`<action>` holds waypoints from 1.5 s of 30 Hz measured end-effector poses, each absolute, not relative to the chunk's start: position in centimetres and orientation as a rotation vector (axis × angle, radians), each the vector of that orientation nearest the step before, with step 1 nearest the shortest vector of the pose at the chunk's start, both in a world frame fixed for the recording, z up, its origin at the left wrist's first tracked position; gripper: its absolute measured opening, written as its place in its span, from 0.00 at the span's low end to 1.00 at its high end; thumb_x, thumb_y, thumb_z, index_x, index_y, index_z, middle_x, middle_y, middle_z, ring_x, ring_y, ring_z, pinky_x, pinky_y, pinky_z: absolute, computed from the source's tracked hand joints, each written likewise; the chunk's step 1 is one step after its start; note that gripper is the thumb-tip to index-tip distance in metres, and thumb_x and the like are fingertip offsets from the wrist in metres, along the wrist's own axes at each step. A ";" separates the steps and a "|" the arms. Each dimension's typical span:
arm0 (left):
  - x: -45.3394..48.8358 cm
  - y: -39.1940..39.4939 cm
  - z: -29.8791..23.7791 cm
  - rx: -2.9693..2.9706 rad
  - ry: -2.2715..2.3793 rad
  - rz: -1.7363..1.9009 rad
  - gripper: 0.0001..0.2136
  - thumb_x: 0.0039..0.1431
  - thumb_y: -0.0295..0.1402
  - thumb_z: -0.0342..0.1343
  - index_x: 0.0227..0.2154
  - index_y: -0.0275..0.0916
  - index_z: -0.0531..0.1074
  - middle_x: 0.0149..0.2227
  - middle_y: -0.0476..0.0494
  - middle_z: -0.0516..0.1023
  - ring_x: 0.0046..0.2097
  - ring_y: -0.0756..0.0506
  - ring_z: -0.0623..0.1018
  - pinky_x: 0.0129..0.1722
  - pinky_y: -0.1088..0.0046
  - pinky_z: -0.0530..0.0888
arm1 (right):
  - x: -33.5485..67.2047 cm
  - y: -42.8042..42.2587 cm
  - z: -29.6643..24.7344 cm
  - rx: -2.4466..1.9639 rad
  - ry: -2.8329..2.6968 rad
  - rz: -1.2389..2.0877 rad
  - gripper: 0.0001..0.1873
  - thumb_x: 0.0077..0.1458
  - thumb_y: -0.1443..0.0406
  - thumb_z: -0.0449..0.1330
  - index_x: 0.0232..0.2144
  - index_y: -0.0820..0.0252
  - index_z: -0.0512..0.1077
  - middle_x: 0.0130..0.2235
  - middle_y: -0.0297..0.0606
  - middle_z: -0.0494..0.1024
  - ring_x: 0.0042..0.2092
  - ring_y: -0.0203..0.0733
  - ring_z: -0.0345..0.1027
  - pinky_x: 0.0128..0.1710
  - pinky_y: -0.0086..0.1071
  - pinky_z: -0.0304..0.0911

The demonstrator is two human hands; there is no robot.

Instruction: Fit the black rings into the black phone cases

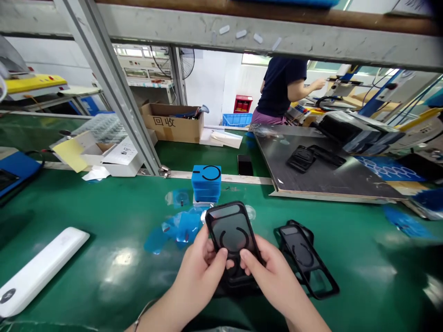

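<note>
From my remote seat I saw the green worktop (114, 212) spread across most of the view, near to far. A slanting metal post (104, 78) rose on the left, meeting a scuffed crossbeam (194, 25) at the top. Far right, a dark board (321, 180) lay on the worktop, with a few black pieces (301, 159) on it. Beyond its far edge a person in a dark shirt (284, 87) was turned toward the machinery on the right, one forearm out.

On the far left I made out an open cardboard box (176, 131), and, nearer, a long white bar (44, 269) lying slantwise at the left edge.

In the near middle were the two hands I was following. The left hand (199, 267) pinched the lower left of a black phone case (231, 226), thumb on the face and fingers curled behind; the right hand (272, 265) gripped the lower right the same way, the thumb tips near each other. The case was held up over the worktop, tilted, its smoky panel with dark ring arcs facing me. Dark parts below it were half hidden, and I could not tell what they were.

Just right of the right hand, more black cases (302, 251) lay overlapping. Beyond the held case stood a blue stack (206, 184), its top marked with a black ring. A dark phone (245, 165) lay farther off, and blue film scraps (187, 226) were strewn left of the held case.
</note>
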State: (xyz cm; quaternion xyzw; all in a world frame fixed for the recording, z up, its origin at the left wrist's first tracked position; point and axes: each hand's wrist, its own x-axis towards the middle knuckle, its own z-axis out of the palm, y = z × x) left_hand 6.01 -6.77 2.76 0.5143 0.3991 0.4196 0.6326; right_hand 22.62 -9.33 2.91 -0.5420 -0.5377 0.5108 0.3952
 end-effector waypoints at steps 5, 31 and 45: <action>5.4 -6.6 2.3 1.319 1.082 0.947 0.21 0.67 0.39 0.50 0.59 0.40 0.61 0.29 0.51 0.74 0.25 0.50 0.77 0.27 0.75 0.74 | 21.4 -9.3 2.0 -1.313 -1.235 1.338 0.22 0.62 0.46 0.55 0.40 0.59 0.69 0.23 0.27 0.63 0.24 0.34 0.57 0.24 0.27 0.57; 1.3 -6.1 2.5 1.794 1.006 0.881 0.42 0.56 0.37 0.63 0.68 0.54 0.44 0.65 0.36 0.62 0.59 0.36 0.72 0.56 0.51 0.72 | 26.3 -6.9 3.9 -1.491 -1.671 1.322 0.16 0.61 0.57 0.58 0.46 0.51 0.81 0.44 0.37 0.83 0.47 0.50 0.75 0.48 0.40 0.70; 2.4 -5.8 0.6 2.508 1.077 0.223 0.41 0.46 0.36 0.66 0.64 0.41 0.58 0.60 0.34 0.70 0.59 0.32 0.70 0.62 0.43 0.62 | 27.7 -7.4 -0.1 -1.535 -1.976 0.833 0.16 0.63 0.59 0.58 0.51 0.52 0.75 0.53 0.44 0.74 0.57 0.50 0.67 0.58 0.47 0.64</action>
